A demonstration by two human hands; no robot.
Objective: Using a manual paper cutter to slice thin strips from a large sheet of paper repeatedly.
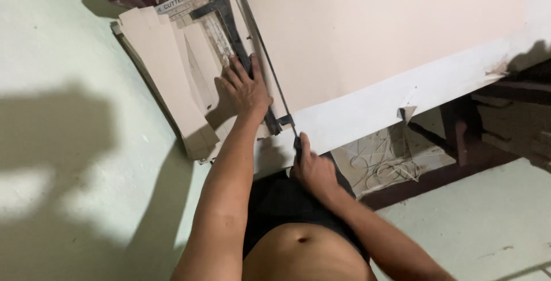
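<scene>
A: Under the left hand (245,86), flat and spread, lies the dark clamp bar (232,25) of the paper cutter (195,57); the palm presses the bar and the pale sheet (367,34) beneath it.

B: And the right hand (313,169)?

A: Curled tight round the blade handle (297,143), near the belly; the blade arm (267,66) looks low, close along the cutting edge, so I judge the stroke nearly down, though I cannot tell if the sheet is fully parted.

B: What is left?

A: Left of the pressing hand a stack of cut pieces (166,80) rests on the cutter; right of it the wide sheet runs far off, uncut.

B: Room to move?

A: Left of the stack, bare pale floor (74,143); by the right hand, the sheet's white edge (413,94), then a dark wooden frame (459,160) with tangled strips (384,166); tight there.
</scene>
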